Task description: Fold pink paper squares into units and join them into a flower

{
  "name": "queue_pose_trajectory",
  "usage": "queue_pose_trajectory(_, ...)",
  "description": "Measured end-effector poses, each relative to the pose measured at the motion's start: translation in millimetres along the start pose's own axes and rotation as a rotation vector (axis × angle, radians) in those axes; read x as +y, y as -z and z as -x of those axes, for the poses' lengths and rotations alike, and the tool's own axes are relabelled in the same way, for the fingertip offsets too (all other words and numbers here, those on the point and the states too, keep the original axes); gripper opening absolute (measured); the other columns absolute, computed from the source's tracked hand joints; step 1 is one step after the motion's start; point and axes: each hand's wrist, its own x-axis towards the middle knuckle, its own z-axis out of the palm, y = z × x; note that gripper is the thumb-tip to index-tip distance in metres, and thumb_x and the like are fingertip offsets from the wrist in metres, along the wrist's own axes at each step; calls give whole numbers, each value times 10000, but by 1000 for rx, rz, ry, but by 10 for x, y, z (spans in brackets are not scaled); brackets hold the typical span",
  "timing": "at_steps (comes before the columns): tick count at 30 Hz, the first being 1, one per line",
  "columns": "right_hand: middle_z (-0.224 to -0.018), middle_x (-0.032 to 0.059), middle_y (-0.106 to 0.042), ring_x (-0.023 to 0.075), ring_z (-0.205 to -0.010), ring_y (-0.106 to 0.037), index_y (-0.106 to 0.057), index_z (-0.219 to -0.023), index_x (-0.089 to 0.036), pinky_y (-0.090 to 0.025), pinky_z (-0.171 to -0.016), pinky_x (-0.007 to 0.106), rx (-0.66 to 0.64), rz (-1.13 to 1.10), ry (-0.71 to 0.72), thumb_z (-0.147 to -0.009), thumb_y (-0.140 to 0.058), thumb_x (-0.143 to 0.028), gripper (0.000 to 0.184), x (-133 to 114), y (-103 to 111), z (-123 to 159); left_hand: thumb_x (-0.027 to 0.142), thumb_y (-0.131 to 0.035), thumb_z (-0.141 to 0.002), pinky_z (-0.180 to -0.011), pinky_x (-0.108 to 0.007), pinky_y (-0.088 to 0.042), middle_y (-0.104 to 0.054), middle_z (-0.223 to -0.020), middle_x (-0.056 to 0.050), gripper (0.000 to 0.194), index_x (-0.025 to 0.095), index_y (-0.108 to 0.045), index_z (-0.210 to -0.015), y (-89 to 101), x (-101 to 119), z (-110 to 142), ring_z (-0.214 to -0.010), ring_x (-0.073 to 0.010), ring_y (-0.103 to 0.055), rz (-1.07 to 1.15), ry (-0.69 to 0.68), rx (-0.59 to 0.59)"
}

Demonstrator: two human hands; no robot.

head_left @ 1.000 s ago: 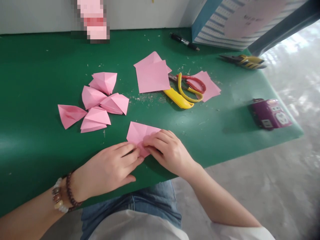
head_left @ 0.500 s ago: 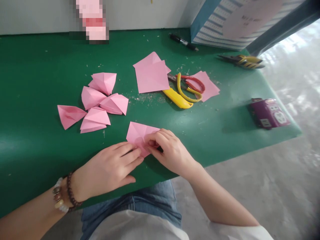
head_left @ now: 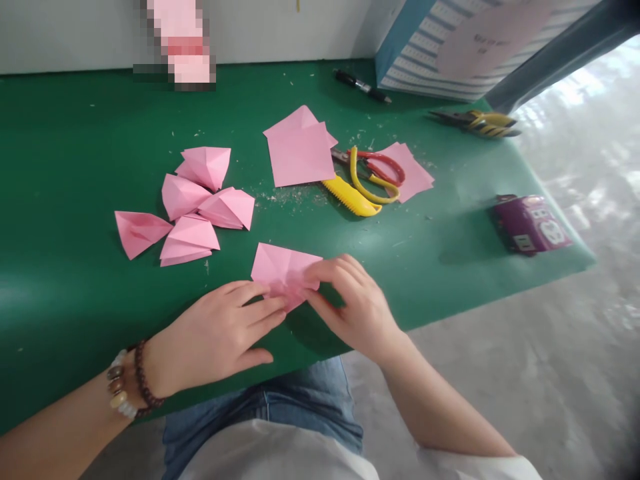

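A creased pink sheet of paper (head_left: 280, 265) lies on the green table near its front edge. The fingers of my left hand (head_left: 225, 333) stretch out flat, with their tips resting on the paper's lower left part. At the paper's right side, my right hand (head_left: 355, 303) pinches its edge between thumb and index finger. To the left of the paper is a group of several folded pink paper pieces (head_left: 190, 240). Flat pink squares (head_left: 303, 153) lie beyond the paper, overlapping one another.
Scissors (head_left: 377, 177) with red and yellow handles lie by a yellow cutter (head_left: 353, 197) and more pink squares (head_left: 413, 177). Farther right are pliers (head_left: 480, 123) and a purple box (head_left: 533, 225). A black pen (head_left: 363, 87) lies before a striped box (head_left: 445, 50). Paper scraps dot the green table (head_left: 75, 167).
My right hand has shifted slightly right along the paper, its fingers drawing back from the middle toward the right edge. My left hand has stayed nearly in place on the paper.
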Motion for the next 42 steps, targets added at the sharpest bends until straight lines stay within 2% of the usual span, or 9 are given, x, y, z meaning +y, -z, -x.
queue_pose_trajectory(2, -953, 32, -683, 123, -696, -585, -527, -953, -217, -489, -659, 271, 27, -65, -132, -877, -557, -131, 118, -138, 80, 138, 385, -569, -895, -1018, -439, -425, -554, -1379, -46, 471, 159, -534, -1307, -4, 2, 3, -1218, -262, -494, 1, 11, -8)
queue_pose_trajectory(6, -1194, 49, -648, 44, -519, -513, -439, -1007, -240, -428, -485, 208, -316, -361, -391, -874, -553, -161, 192, -390, 119, 391, 372, -601, -876, -1006, -434, -441, -586, -1339, -43, 440, 159, -569, -1260, -6, 1, 7, -1198, -255, -504, 10, 28, -1)
queue_pose_trajectory(9, -1285, 71, -608, 40, -514, -501, -406, -1009, -248, -408, -482, 214, -406, -441, -498, -876, -534, -170, 201, -459, 61, 450, 363, -613, -870, -1007, -435, -447, -601, -1318, -46, 418, 155, -586, -1232, -8, 0, 9, -1210, -255, -494, 3, 19, 20)
queue_pose_trajectory(16, -1284, 106, -617, 54, -491, -500, -369, -1036, -249, -420, -491, 236, -406, -429, -614, -896, -495, -211, 192, -475, 32, 435, 340, -646, -847, -995, -435, -471, -615, -1292, -56, 441, 153, -579, -1242, 0, 12, 12, -1201, -255, -507, 1, 21, 47)
queue_pose_trajectory(21, -1375, 154, -534, 45, -458, -498, -367, -1018, -242, -445, -453, 243, -244, -437, -658, -916, -480, -259, 153, -392, 76, 482, 331, -650, -844, -1010, -444, -468, -593, -1324, -64, 502, 167, -536, -1305, 1, 12, 17, -1207, -256, -507, 2, 16, 40)
queue_pose_trajectory(24, -1377, 170, -527, 38, -429, -458, -365, -1012, -244, -425, -422, 239, -176, -449, -653, -913, -491, -264, 162, -372, 80, 496, 333, -658, -837, -992, -451, -478, -611, -1297, -59, 477, 168, -561, -1274, -6, 7, 21, -1200, -263, -509, 1, 12, 39)
queue_pose_trajectory(29, -1354, 166, -551, 39, -447, -462, -368, -1012, -244, -417, -430, 226, -238, -465, -612, -873, -525, -208, 212, -392, 40, 477, 339, -633, -857, -1009, -450, -460, -600, -1315, -58, 468, 178, -550, -1288, -6, 6, 20, -1223, -267, -491, -4, 16, 37)
queue_pose_trajectory(34, -1307, 140, -594, 26, -361, -366, -370, -979, -250, -361, -338, 219, -7, -437, -680, -925, -493, -297, 142, -235, 93, 519, 330, -629, -859, -991, -419, -466, -612, -1291, -57, 428, 169, -572, -1252, 19, 2, 18, -1190, -256, -504, 2, 12, 24)
queue_pose_trajectory(42, -786, 41, -647, 147, -680, -602, -593, -866, -199, -467, -601, 260, 45, 193, -186, -925, -517, -215, 98, -117, -119, 309, 347, -639, -838, -963, -445, -473, -571, -1304, -114, 668, 181, -370, -1427, 36, -8, 35, -1168, -277, -517, 27, 88, -7)
